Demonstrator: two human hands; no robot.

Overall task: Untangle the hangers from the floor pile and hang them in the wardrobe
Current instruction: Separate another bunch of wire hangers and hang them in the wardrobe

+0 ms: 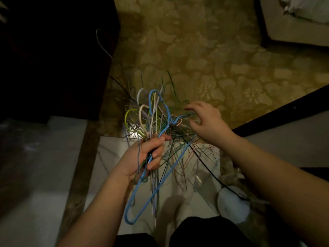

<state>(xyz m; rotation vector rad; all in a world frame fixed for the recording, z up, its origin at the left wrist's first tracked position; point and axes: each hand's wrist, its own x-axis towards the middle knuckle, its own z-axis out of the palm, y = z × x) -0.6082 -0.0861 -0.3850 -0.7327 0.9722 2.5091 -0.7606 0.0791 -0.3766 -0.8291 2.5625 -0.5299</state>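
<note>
My left hand grips a bundle of several wire hangers by their necks, hooks pointing away from me. A thick blue hanger stands out in the bundle, its body hanging down toward my legs. Beside it are white, cream and yellow-green hooks. To the right lies the tangled pile of thin hangers on the floor, green, pink and black wires crossing. My right hand hovers over the pile with fingers spread and loosely curled, holding nothing. The dark wardrobe stands at the left, with one pale hanger at its edge.
A patterned olive carpet covers the floor ahead. White tiles lie under the pile. A white slipper sits at the lower right. A dark-edged piece of furniture runs along the right, and another stands at the top right.
</note>
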